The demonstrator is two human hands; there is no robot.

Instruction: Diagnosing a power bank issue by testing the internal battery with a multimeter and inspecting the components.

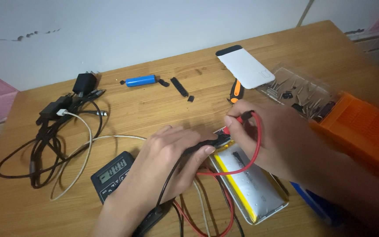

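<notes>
My left hand pinches a black test probe, its black lead running back under my wrist. In my right hand is a red test probe, and its red lead loops down over the battery. Both probe tips meet at the top end of a flat silver pouch battery with yellow edges, which lies in an opened case on the wooden table. A dark multimeter with a lit display sits just left of my left hand.
A white power bank shell and an orange-handled tool lie at the back. A blue cylindrical cell and small black parts are further left. Tangled cables and chargers fill the left; an orange bit case with bits is at right.
</notes>
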